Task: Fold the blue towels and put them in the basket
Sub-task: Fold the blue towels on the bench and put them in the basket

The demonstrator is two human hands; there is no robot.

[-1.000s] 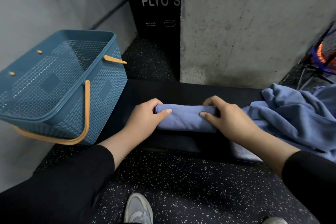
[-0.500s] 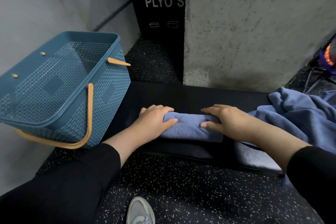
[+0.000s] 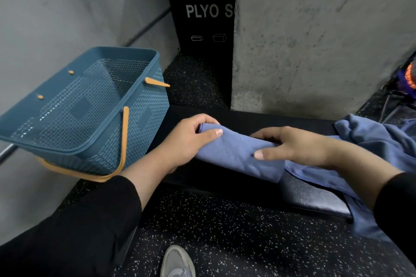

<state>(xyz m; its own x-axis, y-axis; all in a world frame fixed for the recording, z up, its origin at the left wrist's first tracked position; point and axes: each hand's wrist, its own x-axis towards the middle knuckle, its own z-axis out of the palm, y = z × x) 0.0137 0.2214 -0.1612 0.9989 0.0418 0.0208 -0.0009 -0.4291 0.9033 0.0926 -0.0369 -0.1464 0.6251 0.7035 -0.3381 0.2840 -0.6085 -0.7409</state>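
A folded blue towel [image 3: 234,153] lies lengthwise across the black padded bench [image 3: 247,184]. My left hand [image 3: 186,141] grips its left end, thumb on top and fingers curled behind. My right hand [image 3: 290,148] holds its right end, fingers over the far side and thumb on the near face. The left end looks raised a little off the pad. A heap of unfolded blue towels [image 3: 369,139] sits on the bench to the right. The blue woven-look basket [image 3: 135,123] with orange handles stands at the bench's left end, nothing visible inside.
A grey concrete pillar [image 3: 315,40] rises just behind the bench, a black sign panel [image 3: 202,18] beside it. Grey wall runs along the left behind the basket. Speckled black floor [image 3: 236,236] lies in front, with my shoe [image 3: 177,262] on it.
Both hands went from pressing flat on the towel to gripping its ends. The towel has tilted, its left end lifted toward the basket.
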